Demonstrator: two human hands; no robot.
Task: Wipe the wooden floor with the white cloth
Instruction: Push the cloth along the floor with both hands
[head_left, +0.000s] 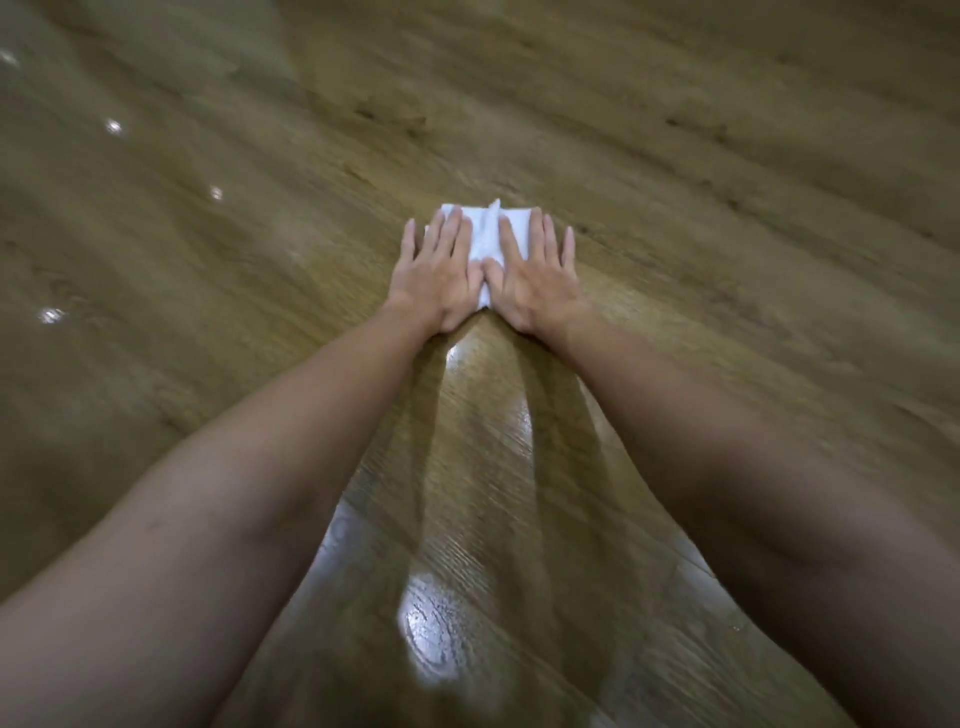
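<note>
A folded white cloth (485, 234) lies flat on the wooden floor (675, 156) ahead of me, at the middle of the view. My left hand (439, 270) presses down on its left half with straight, spread fingers. My right hand (537, 273) presses on its right half the same way. The thumbs meet near the cloth's near edge. Most of the cloth is hidden under the palms; a raised crease shows between the hands. Both forearms stretch out straight from the bottom corners.
Brown wood-grain planks fill the whole view, blurred toward the edges. A glossy streak (436, 623) runs on the floor between my forearms. Small bright light reflections (113, 127) dot the left side.
</note>
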